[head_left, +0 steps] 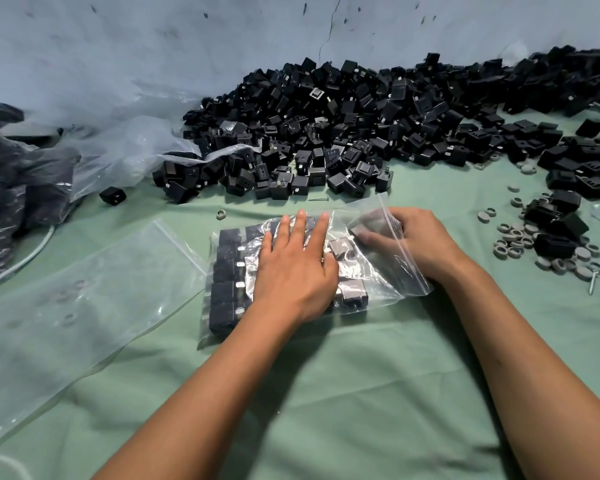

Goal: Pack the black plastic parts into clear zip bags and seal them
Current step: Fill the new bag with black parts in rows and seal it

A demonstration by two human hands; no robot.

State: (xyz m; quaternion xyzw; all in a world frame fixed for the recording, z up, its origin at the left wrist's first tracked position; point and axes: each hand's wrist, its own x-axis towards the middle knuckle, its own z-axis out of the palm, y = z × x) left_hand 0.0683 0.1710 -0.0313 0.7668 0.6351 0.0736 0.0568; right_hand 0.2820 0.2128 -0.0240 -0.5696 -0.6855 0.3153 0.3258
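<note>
Left hand (297,268) flat, fingers spread, pressing filled zip bag (388,271); right hand (409,237) curled inside bag mouth, gripping black part (361,232).

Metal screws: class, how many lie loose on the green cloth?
2: one screw before the black pile, another screw by the grey rings at right. More may be hidden.
</note>
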